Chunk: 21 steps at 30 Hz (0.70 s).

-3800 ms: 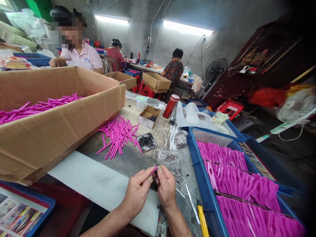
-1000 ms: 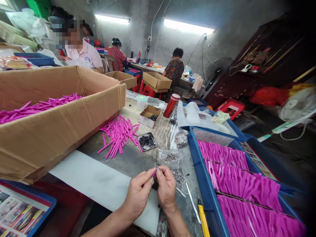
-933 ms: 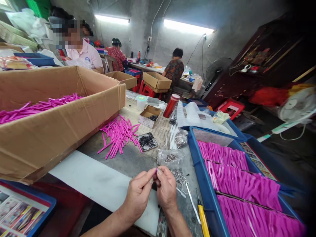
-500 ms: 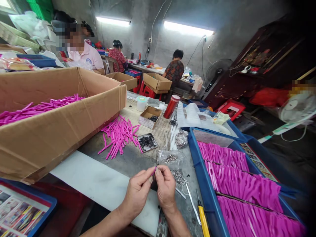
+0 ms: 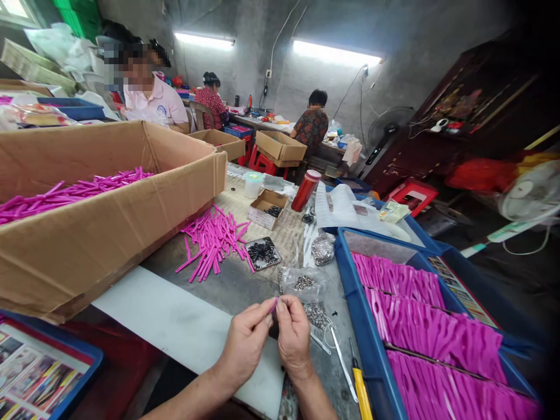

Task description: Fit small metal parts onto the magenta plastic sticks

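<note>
My left hand (image 5: 245,343) and my right hand (image 5: 293,337) meet fingertip to fingertip low in the middle, both pinched on one small pink plastic piece (image 5: 273,303); only its tip shows. Just beyond the hands lie small metal parts (image 5: 315,314) on the table and a clear bag of them (image 5: 301,282). A loose pile of pink sticks (image 5: 214,237) lies further up the table beside a small tray of dark parts (image 5: 262,253).
A big cardboard box (image 5: 109,227) with pink sticks fills the left. A blue crate (image 5: 350,274) of stacked pink pieces stands at the right. A yellow-handled tool (image 5: 360,386), a red cup (image 5: 304,190) and a small carton (image 5: 266,207) are on the table. Other people work at the back.
Both hands keep pinching the pink piece with small finger shifts. The view has tilted slightly, so the table sits a little lower in frame.
</note>
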{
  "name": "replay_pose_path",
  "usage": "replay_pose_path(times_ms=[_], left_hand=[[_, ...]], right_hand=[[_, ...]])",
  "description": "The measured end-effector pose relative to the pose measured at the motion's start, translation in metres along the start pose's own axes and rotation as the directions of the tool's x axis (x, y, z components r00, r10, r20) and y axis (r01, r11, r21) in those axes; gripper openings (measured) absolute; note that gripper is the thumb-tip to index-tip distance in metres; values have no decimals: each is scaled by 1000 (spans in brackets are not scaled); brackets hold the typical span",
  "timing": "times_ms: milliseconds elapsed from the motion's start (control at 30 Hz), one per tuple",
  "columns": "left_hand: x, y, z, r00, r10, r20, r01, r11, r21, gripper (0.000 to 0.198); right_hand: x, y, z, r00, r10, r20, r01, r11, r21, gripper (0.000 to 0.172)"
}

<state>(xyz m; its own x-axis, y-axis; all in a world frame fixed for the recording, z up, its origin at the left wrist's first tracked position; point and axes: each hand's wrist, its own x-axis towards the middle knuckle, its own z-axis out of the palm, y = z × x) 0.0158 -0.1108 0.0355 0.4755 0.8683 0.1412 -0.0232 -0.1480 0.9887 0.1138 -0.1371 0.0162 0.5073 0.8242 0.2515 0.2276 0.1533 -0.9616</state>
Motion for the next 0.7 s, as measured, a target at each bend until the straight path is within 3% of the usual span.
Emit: replay_pose_path(times_ms=[100,267,400,567,700], left_hand=[[-1,2,-2,992,124,-15,-123,989,85,30],[-1,3,-2,999,-49,10,49,998,-25,32],[-3,1,-3,995,99,-12,-97,990,100,29],[-8,-1,-4,1000,-18,-4,18,999,46,31],[-11,2,-5,996,88,2,-88,989,118,29]], right_hand=[[-1,0,1,1000,-15,13,15,1000,6,18],[-2,1,0,998,-65,-16,63,990,-124,16],[-5,3,-1,994,-110,-4,108,984,-145,17],[-8,2,-1,996,-92,18,94,978,-187,19],[-11,3,0,991,-130,-24,124,977,-173,20]])
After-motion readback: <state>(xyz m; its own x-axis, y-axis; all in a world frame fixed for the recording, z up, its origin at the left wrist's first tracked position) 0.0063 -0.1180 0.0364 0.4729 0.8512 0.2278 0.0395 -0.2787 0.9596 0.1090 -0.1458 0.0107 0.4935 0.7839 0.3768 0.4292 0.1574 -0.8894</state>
